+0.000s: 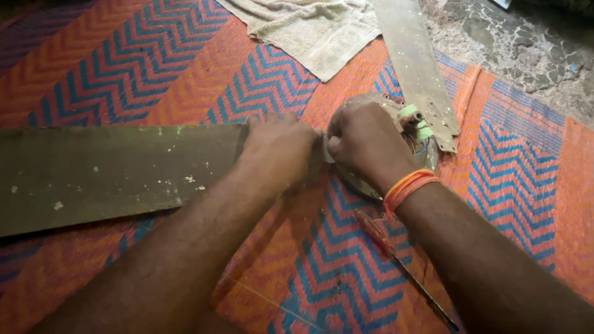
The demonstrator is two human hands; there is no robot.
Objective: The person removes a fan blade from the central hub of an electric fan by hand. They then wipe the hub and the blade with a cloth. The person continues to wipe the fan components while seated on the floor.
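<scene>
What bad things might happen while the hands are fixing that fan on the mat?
The screwdriver lies loose on the mat right under the right hand's arm, so an elbow may knock or press on it. Bare wires show at the fan hub close to the right hand; fingers might snag them. The left hand rests on the long blade, whose thin edge might scrape skin if it slips.

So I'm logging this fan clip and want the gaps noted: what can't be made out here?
Head view only:
- Fan hub: mostly hidden by the right hand.
- Blade root joint: covered by the left hand.
- Whether either grip holds anything: fingers curl out of sight.
- Screwdriver: tip cut off at the bottom edge.
- Second blade: cut off at the top.
</scene>
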